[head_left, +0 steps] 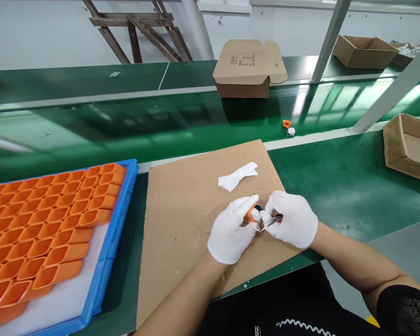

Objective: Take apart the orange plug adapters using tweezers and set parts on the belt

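Note:
Both of my hands wear white gloves and meet over the cardboard sheet [182, 219]. My left hand [229, 235] is closed around a small orange plastic housing [249, 213]. A dark part and something white show at the housing's open end. Pinched in my right hand [296, 221] is a slim metal tool [273, 220], perhaps tweezers, its tip pointing toward the housing. The fingers partly cover both the tool and the housing. Just beyond the hands, a crumpled strip of white paper or cloth [238, 176] lies on the cardboard.
To the left, a blue tray [107, 266] holds rows of orange plastic shells [58, 231]. An open cardboard box [245, 88] stands at the back. A small orange piece [286, 123] and a white piece [291, 131] lie beyond the cardboard. Another box [411, 147] is at right, near a slanted metal post [392, 98].

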### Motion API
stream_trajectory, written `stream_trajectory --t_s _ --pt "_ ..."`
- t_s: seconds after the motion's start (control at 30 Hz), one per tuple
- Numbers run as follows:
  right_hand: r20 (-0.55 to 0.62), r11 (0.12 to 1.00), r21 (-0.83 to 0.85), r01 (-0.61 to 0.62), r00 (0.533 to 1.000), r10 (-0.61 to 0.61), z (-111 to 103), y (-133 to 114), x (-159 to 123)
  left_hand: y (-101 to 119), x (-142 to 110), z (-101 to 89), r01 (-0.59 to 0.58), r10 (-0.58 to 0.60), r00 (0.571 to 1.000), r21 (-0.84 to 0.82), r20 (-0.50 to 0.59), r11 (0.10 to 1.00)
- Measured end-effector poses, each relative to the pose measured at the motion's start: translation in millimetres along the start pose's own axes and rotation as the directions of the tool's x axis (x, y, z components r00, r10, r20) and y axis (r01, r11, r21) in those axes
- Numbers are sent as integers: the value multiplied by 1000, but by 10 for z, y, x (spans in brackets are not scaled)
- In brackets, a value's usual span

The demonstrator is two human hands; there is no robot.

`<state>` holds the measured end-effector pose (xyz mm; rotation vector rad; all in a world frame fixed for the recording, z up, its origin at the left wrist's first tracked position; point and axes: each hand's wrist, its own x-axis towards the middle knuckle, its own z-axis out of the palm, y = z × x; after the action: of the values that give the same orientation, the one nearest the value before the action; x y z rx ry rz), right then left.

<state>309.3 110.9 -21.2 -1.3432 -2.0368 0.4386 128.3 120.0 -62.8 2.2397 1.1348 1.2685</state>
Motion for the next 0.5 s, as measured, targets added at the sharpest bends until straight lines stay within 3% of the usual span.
stream_trajectory --t_s 0.13,0.3,0.4,0.5 --pt "92 971 -223 84 994 -65 -34 2 19 -3 -20 -1 74 -73 997 -12 21 997" --pt "242 932 -309 188 964 -114 -62 -31 34 -44 -51 -5 114 -115 993 18 41 993" --pt "250 928 -326 178 963 -97 -49 -27 35 -46 -33 -4 130 -130 990 6 50 992" --pt "134 983 -177 55 991 -32 -18 18 39 -24 -1 -2 228 -228 974 -46 18 972"
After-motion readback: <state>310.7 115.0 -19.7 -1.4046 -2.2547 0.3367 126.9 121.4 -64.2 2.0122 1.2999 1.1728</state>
